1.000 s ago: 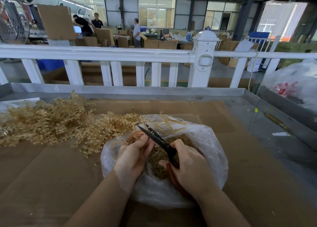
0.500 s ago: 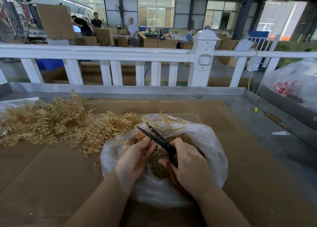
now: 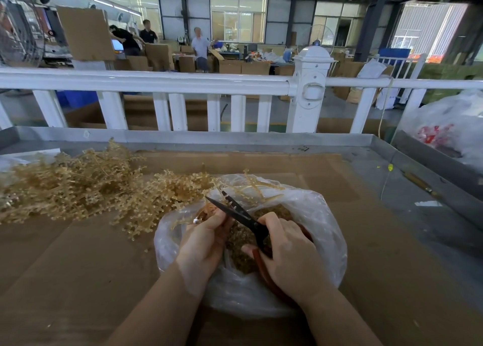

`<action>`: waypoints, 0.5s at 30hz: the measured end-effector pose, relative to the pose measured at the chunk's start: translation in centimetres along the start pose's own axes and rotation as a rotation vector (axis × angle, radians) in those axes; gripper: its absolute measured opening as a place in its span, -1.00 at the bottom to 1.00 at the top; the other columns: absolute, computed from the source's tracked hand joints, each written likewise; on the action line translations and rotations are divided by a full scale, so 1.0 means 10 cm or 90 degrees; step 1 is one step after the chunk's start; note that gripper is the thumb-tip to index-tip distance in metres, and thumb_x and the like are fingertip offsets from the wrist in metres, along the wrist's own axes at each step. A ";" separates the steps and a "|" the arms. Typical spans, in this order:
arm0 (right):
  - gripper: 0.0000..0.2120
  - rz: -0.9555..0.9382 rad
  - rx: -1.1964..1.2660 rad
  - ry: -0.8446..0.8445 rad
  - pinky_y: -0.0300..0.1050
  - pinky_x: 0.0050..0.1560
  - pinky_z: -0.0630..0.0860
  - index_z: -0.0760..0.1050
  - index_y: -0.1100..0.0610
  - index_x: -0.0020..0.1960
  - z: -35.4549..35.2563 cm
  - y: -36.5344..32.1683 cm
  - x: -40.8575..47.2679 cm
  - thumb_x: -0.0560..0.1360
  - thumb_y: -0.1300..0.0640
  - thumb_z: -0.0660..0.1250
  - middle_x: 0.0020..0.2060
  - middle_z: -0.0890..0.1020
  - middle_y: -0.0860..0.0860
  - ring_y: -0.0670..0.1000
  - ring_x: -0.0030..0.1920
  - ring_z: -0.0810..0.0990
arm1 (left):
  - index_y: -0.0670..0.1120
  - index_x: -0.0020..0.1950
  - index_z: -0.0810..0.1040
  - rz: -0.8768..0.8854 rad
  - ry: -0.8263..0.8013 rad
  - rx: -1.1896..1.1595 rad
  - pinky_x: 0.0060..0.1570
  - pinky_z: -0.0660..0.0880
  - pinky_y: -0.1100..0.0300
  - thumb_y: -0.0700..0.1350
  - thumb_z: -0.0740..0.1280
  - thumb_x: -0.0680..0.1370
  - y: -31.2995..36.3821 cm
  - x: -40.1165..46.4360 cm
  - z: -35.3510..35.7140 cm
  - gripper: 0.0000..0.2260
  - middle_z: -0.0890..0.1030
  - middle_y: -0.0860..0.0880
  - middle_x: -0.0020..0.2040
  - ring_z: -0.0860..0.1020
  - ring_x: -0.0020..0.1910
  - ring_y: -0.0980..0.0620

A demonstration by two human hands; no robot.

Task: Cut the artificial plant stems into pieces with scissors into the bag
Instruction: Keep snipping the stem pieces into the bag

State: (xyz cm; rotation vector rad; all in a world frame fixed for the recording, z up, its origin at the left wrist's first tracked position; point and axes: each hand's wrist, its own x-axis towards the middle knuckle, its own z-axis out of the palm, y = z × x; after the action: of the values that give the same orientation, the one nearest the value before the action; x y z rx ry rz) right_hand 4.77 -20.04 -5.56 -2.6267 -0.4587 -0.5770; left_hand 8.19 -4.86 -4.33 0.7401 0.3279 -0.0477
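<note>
We see the clear plastic bag point(image 3: 324, 230) lying open on the cardboard-covered surface point(image 3: 78, 267), half full of cut golden bits. Our right hand point(image 3: 290, 256) has its grip curled round the red handles of the scissors point(image 3: 240, 215), whose dark blades stand apart and point toward eleven o'clock over the bag's mouth. Our left hand point(image 3: 203, 243) pinches what seems to be a thin stem just beside the blades, though the fingers hide most of it. The pile of artificial plant stems point(image 3: 78, 183) lies at ten o'clock from the bag, its near edge touching the rim. A white railing point(image 3: 156, 84) runs across at twelve o'clock.
</note>
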 end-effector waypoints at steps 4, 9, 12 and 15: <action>-0.59 -0.001 0.001 0.011 -0.21 0.01 0.48 0.40 -0.01 0.15 0.02 0.00 0.00 0.48 -0.28 0.15 -0.04 0.55 -0.12 -0.11 -0.03 0.51 | -0.31 -0.15 0.53 -0.021 -0.007 0.019 -0.37 0.60 0.27 -0.41 0.28 0.50 0.01 -0.01 0.01 -0.93 0.66 -0.14 -0.35 0.65 -0.40 0.03; -0.66 -0.007 0.001 0.029 -0.24 -0.08 0.51 0.40 0.01 0.12 0.03 0.00 0.01 0.50 -0.22 0.24 -0.10 0.57 -0.10 -0.12 -0.11 0.54 | -0.32 -0.16 0.53 -0.022 -0.006 0.037 -0.45 0.56 0.29 -0.42 0.29 0.47 0.02 -0.01 0.03 -0.95 0.66 -0.14 -0.36 0.64 -0.42 0.04; -0.65 -0.009 -0.004 0.030 -0.27 -0.16 0.51 0.40 0.02 0.10 0.02 0.00 0.01 0.48 -0.21 0.27 -0.16 0.57 -0.10 -0.12 -0.18 0.54 | -0.31 -0.14 0.55 -0.019 -0.007 0.038 -0.44 0.56 0.29 -0.41 0.29 0.47 0.01 0.01 0.02 -0.94 0.67 -0.13 -0.34 0.65 -0.40 0.04; -0.65 -0.012 -0.006 0.034 -0.28 -0.20 0.50 0.41 0.03 0.09 0.02 0.00 0.01 0.48 -0.21 0.27 -0.19 0.58 -0.09 -0.11 -0.21 0.55 | -0.31 -0.11 0.55 -0.021 -0.007 0.033 -0.43 0.56 0.29 -0.40 0.30 0.47 0.01 0.02 0.01 -0.94 0.67 -0.13 -0.32 0.66 -0.39 0.04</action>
State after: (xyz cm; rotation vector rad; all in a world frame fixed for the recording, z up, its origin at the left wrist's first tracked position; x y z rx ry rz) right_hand 4.86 -19.91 -5.68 -2.6111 -0.4666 -0.6544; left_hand 8.47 -4.88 -4.26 0.7853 0.3299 -0.0912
